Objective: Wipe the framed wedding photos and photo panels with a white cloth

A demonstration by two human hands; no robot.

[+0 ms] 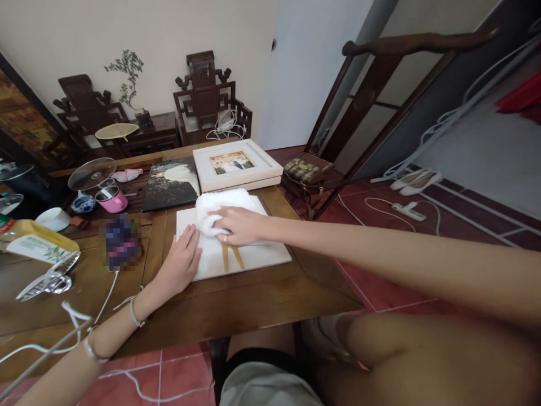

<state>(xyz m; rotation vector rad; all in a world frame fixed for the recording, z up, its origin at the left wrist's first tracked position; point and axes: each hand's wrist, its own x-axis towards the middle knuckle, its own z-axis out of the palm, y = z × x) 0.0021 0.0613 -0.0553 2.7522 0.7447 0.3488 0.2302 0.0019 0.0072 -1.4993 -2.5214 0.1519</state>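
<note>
A white flat board (257,254) lies near the table's front edge, with two tan strips (231,258) forming a V on its face. My right hand (239,224) reaches in from the right, its fingers curled into a bunched white cloth (222,202) and pressing it against the board's upper part. The cloth covers the top of the strips and some of the board. At the board's left edge rests my left hand (182,258), fingers stretched out and flat, holding nothing.
Behind the board are a stacked white picture frame (266,164) and a dark picture panel (169,186). To the left stand a pink cup (114,202), an oil bottle (40,241), silver scissors (54,279) and a white cable (105,299). A wooden chair (372,84) is at the right.
</note>
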